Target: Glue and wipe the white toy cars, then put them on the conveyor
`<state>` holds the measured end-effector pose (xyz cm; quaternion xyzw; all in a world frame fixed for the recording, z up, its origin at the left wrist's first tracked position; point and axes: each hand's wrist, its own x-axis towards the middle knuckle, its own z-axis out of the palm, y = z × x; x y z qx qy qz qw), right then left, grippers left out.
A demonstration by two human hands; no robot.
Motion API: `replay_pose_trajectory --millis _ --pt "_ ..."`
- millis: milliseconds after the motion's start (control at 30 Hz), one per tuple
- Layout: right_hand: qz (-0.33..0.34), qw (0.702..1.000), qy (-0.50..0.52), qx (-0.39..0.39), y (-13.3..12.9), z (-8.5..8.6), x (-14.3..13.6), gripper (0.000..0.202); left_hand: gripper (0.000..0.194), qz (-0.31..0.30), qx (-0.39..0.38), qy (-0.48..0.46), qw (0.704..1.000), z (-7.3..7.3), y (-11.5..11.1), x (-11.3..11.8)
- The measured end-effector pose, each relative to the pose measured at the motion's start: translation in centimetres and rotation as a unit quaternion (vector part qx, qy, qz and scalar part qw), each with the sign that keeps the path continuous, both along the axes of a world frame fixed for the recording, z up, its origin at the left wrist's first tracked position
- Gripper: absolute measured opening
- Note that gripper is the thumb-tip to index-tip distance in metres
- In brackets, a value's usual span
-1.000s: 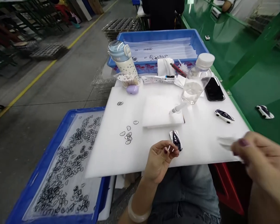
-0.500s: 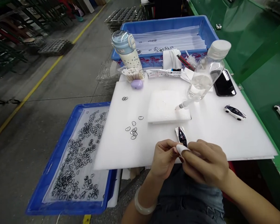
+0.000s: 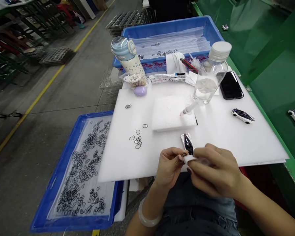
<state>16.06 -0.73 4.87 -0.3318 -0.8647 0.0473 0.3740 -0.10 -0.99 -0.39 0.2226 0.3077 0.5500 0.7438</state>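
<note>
My left hand (image 3: 168, 167) is closed, thumb and forefinger pinching a small dark ring (image 3: 184, 154) of which only a bit shows. Against that ring my right hand (image 3: 216, 172) presses a soft white cloth-like piece (image 3: 189, 158), wrapped over a fingertip; its fingers are closed round it. Just beyond the fingertips a white and dark blue toy car (image 3: 187, 143) lies on the white board (image 3: 123, 164). Several loose thin black rings (image 3: 138, 141) lie left of the hands. A dispensing tip (image 3: 188, 108) rests on a raised white foam block (image 3: 167, 121).
A clear bottle (image 3: 206, 85), a phone (image 3: 231, 86) and another toy car (image 3: 243, 116) stand to the right. Behind are a drinking bottle (image 3: 129, 59), cotton swabs (image 3: 135, 80), a purple case (image 3: 140, 91) and a blue crate (image 3: 159, 24). A blue tray (image 3: 46, 193) of rings sits lower left.
The view has shifted slightly, so the things on the board appear a little further left. Both hands stay together, and the white piece has turned slightly, showing more of the dark ring.
</note>
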Motion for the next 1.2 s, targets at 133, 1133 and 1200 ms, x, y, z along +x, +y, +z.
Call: replay_pose_trajectory --millis 133,1133,1200 --pt "-0.069 0.984 0.112 -0.121 0.3 0.2 2.7 0.010 0.018 0.030 0.119 0.226 0.966 0.3 0.2 -1.0" --pt "-0.149 0.928 0.018 -0.340 2.2 -3.5 1.6 0.013 0.024 0.068 0.265 0.607 0.746 -0.4 0.5 -0.3" --pt "-0.152 0.933 0.008 -0.327 2.1 -3.6 1.5 0.012 0.024 0.055 0.261 0.607 0.749 -0.3 0.6 -0.3"
